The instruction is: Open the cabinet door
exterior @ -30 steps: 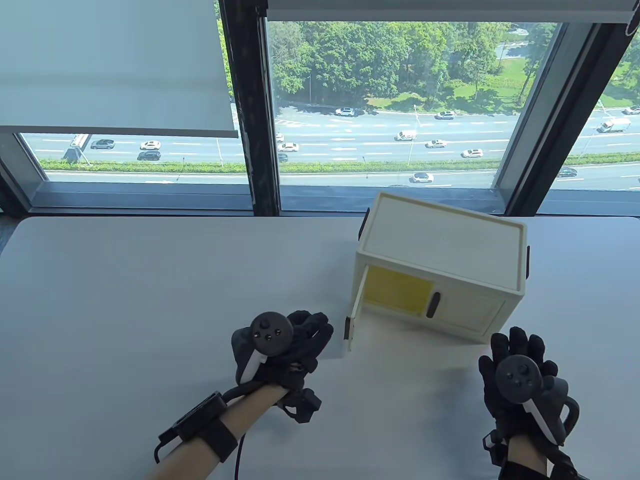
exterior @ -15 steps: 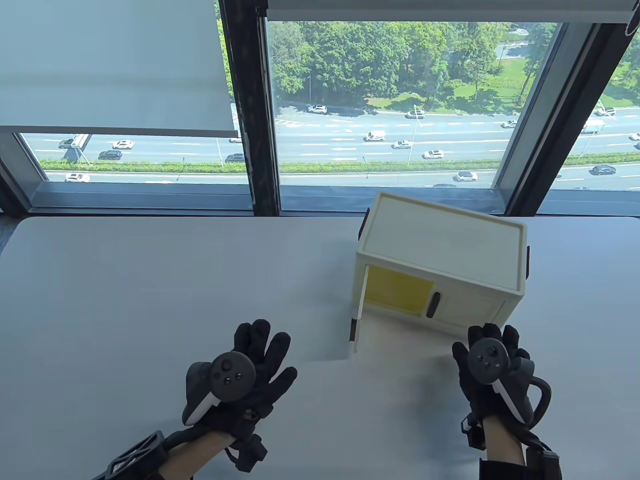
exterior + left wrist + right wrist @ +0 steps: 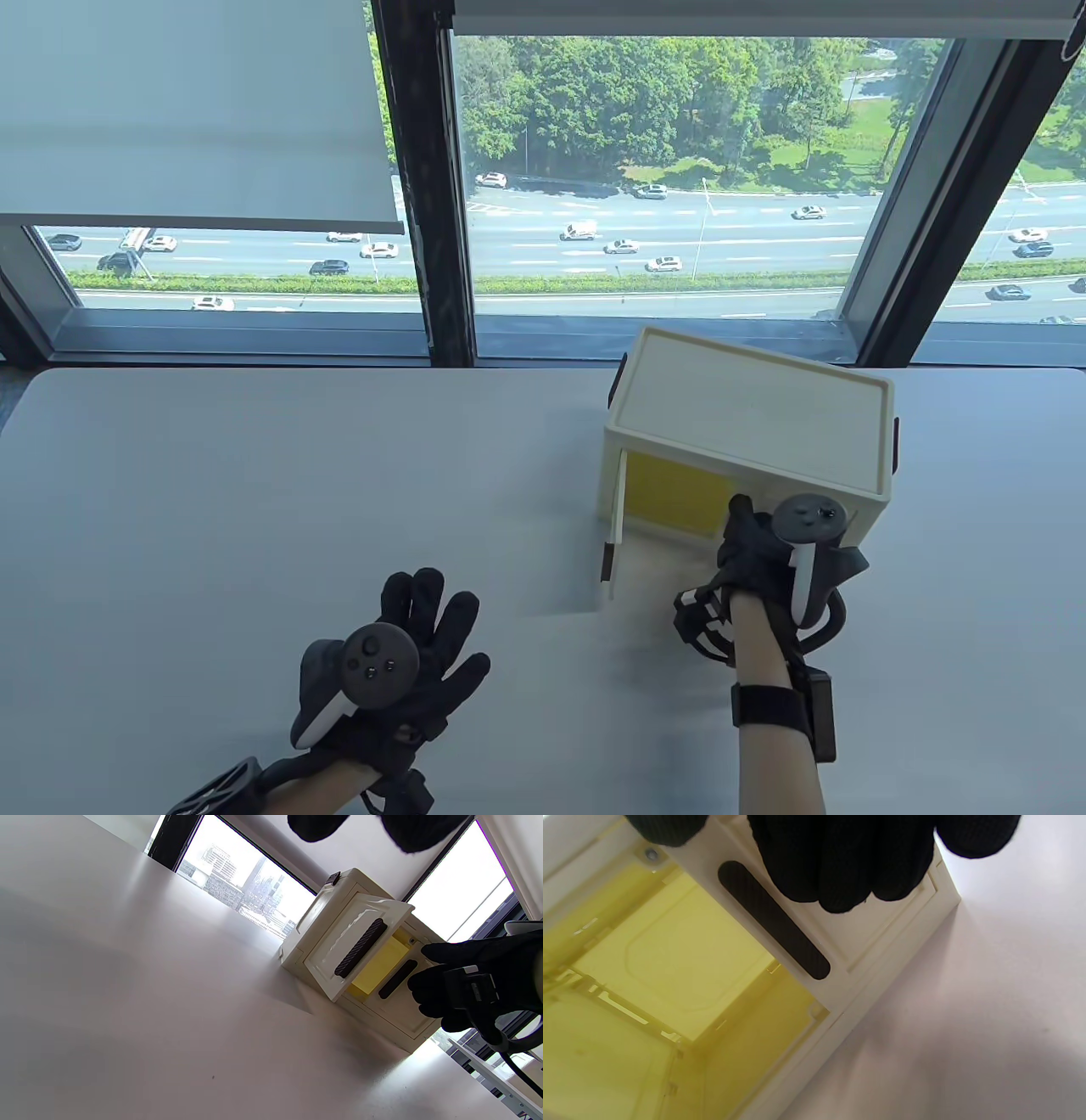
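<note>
A small cream cabinet (image 3: pixel 751 407) stands on the white table (image 3: pixel 254 509), right of centre. Its left door (image 3: pixel 612 531) stands swung out, showing the yellow inside (image 3: pixel 674 492). The right door (image 3: pixel 882 929) is closed. My right hand (image 3: pixel 751 543) is up against the right door, with its fingers (image 3: pixel 840 866) over the door panel just beside the black handle (image 3: pixel 774 921), not wrapped around it. In the left wrist view the right hand (image 3: pixel 462 984) sits next to that handle (image 3: pixel 397 979). My left hand (image 3: pixel 416 628) lies flat on the table with fingers spread, holding nothing.
The window sill and glass (image 3: pixel 645 255) run along the table's far edge behind the cabinet. The open left door juts toward me between the two hands. Bare table lies to the left of the cabinet.
My right hand has moved forward and left, from the table in front of the cabinet up to the right door's handle. My left hand has drawn back toward the near edge.
</note>
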A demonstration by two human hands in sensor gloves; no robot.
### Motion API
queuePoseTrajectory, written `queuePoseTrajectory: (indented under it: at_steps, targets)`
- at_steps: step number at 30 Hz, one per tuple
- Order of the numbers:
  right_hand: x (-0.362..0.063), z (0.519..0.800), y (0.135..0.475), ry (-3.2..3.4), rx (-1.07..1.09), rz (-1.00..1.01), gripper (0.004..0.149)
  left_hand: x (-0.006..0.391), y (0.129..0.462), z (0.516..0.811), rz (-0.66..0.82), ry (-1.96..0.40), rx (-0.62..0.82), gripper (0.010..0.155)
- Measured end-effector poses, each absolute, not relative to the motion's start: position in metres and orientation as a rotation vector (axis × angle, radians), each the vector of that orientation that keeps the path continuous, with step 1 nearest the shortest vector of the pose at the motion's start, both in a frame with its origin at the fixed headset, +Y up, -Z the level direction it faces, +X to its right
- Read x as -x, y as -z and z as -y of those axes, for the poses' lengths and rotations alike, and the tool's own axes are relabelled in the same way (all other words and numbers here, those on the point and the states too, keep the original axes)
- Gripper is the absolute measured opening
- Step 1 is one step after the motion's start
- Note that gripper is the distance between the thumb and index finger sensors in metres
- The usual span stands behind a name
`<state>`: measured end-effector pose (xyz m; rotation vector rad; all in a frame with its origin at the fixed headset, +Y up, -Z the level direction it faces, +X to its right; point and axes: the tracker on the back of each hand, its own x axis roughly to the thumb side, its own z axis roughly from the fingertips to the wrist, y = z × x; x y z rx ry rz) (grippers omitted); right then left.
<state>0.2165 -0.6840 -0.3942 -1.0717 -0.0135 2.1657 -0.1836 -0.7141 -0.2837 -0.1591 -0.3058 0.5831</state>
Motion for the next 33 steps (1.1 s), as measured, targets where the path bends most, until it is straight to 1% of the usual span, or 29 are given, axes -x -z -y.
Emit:
queuePoseTrajectory:
  at_steps: [5,8,10,16,21,25,29,33]
  targets:
    - [-0.217,0.694,0.401,-2.099,1.158,-0.013,0.060,0.184,0.278,0.708,0.319,-0.605,0.179,0.071]
    - [-0.221,0.702,0.399,-1.978,1.120,-0.018,0.062,0.185,0.276,0.704,0.324,-0.611,0.179,0.071]
    - [-0.222,0.703,0.397,-1.929,1.092,-0.004,0.061,0.186,0.275,0.703,0.325,-0.617,0.174,0.072]
    - [-0.221,0.698,0.392,-1.984,1.019,0.102,0.053,0.187,0.274,0.702,0.322,-0.615,0.171,0.071]
    - [-0.226,0.697,0.376,-2.066,0.944,0.111,0.051,0.188,0.274,0.702,0.315,-0.618,0.173,0.071]
    - [-0.233,0.689,0.352,-2.157,0.894,0.146,0.047,0.188,0.273,0.703,0.318,-0.617,0.180,0.071]
    - [-0.243,0.679,0.330,-2.176,0.909,0.209,0.042,0.186,0.272,0.704,0.324,-0.609,0.187,0.071]
    - [-0.247,0.672,0.316,-2.253,0.934,0.258,0.039,0.184,0.270,0.705,0.328,-0.603,0.194,0.071]
